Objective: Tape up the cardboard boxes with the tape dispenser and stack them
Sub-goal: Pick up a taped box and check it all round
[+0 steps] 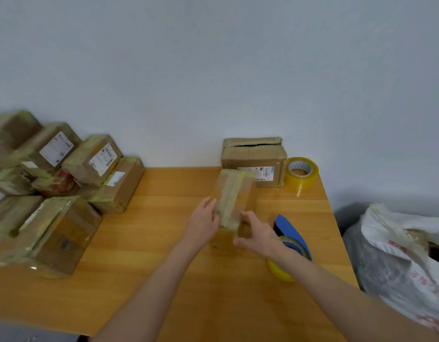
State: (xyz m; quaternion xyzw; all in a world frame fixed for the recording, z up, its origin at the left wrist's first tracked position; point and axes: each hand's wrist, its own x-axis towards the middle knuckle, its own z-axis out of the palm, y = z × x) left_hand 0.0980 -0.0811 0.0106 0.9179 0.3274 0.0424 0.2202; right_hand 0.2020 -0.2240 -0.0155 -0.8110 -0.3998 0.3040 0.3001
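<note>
Though blurred, small taped box [234, 196] sits between left hand [203, 218] and right hand [256, 233], fingers [246, 215] curled round it.

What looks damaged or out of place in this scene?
The open box at the back has a dark gaping slit along its top, with ragged, unsealed flaps. The taped boxes on the left lie tilted in a loose heap, not a tidy stack. The small box is blurred, so I cannot judge it.
</note>
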